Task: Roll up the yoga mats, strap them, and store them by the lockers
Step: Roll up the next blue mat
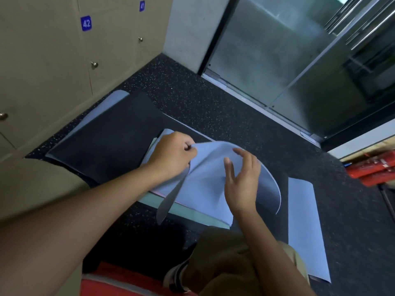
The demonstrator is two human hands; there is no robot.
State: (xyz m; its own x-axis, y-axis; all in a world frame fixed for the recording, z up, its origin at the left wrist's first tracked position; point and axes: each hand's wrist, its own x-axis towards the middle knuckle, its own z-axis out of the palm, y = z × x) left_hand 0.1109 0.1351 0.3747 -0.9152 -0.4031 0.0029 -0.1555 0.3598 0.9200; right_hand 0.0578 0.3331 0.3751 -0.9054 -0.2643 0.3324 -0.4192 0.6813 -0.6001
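Left hand reaches in from 8 o'clock, arm stretched long, fingers curled and pinching the lifted edge of the pale blue mat. Right hand comes up from 5 o'clock, fingers fairly straight and loosely spread, resting on the mat's curved fold, gripping nothing. Mat lies mid-floor, arched over a black mat that runs toward 10 o'clock, near the lockers. Another pale sheet lies flat at 4 o'clock
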